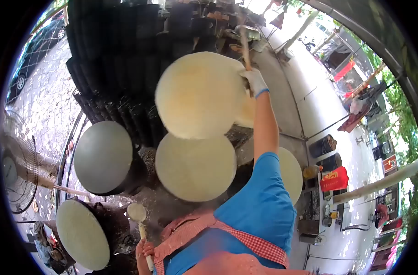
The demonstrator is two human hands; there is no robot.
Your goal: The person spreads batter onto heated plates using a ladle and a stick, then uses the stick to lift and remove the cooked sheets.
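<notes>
Dark racks (122,59) stand stacked at the back, and a car (48,32) shows beyond them at the upper left. A fan (16,169) stands at the left edge. Four round drums sit below the racks. The grey drum (103,158) has a bare top. The middle drum (195,169) and the near drum (83,233) each carry a pale cream layer. The right drum (292,176) is largely hidden behind the blue sleeve (259,206), which crosses in front of it. A red bag (335,178) lies on a small stand to the right. A checked apron (245,243) fills the bottom of the view.

The right hand (254,81), in a white glove, is clenched around a stick (244,41). The arm is stretched out away from the body. The stick's long axis runs nearly straight up the view, its far end leaning slightly left, blurred at the top. A round sheet (200,94) hangs at the stick just left of the hand, raised above the drums. Its flat face is turned toward the camera, and its lower edge overlaps the top of the middle drum and covers part of the racks.

The left hand (144,250) grips the handle of a ladle (137,212) low in the view, between the near drum and the apron. The handle points up and slightly left, with the white-filled bowl at the far end.
</notes>
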